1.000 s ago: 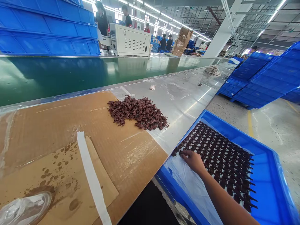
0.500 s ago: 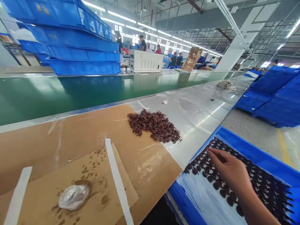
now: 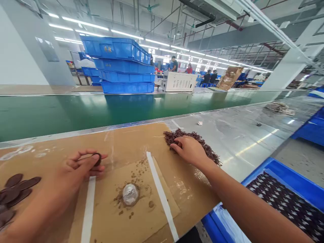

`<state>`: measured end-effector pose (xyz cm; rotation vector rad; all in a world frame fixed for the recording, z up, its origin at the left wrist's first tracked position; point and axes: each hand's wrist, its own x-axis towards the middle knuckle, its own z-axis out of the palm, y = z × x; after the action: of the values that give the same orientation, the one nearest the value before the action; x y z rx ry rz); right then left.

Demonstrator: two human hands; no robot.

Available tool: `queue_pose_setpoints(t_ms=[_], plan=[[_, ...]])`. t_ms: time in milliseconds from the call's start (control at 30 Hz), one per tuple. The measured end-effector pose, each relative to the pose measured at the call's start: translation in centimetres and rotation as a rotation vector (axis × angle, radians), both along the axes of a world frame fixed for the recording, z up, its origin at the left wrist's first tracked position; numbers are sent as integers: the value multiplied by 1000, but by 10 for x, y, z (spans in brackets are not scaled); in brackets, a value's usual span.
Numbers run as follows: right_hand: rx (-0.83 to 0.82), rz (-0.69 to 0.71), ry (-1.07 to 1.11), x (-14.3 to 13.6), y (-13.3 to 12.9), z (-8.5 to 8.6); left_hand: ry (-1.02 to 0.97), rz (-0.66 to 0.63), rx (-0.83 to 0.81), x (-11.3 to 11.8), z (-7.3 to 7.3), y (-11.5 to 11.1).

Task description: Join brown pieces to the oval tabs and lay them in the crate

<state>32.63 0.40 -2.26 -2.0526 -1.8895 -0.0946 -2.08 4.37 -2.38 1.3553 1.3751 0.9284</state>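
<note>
My left hand pinches a dark brown disc between thumb and fingers, above the cardboard. Near it, at the left edge, lies a loose heap of flat brown oval discs. My right hand reaches into a pile of small twisted brown pieces. Its thumb and fingers are drawn together at the pile's near side; whatever is between them is hidden. Between the hands, a silvery dome-shaped lump sits on a taped cardboard sheet, with brown spots around it.
A blue tray at lower right holds rows of dark pieces on a white sheet. Beyond the work surface runs a green conveyor belt. Stacked blue crates and a white machine box stand behind it. A rag lies at right.
The view has swung left. My right hand has moved from the blue tray to the brown pile. My left hand has come into view with a disc.
</note>
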Motion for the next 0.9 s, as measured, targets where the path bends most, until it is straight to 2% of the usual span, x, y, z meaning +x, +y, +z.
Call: queue_pose_setpoints(t_ms=[100, 300, 500, 667, 900], plan=[[-64, 30, -51, -6, 10, -4, -153, -46, -31, 10, 11, -13], [-133, 67, -75, -1, 18, -1, -302, -99, -119, 12, 10, -16], [-180, 51, -39, 4, 23, 5, -300, -125, -132, 12, 7, -12], [-143, -10, -7, 4, 23, 12, -223, -124, -126, 12, 2, -10], [-84, -66, 248, 8, 22, 19, -233, -146, -111, 11, -3, -6]])
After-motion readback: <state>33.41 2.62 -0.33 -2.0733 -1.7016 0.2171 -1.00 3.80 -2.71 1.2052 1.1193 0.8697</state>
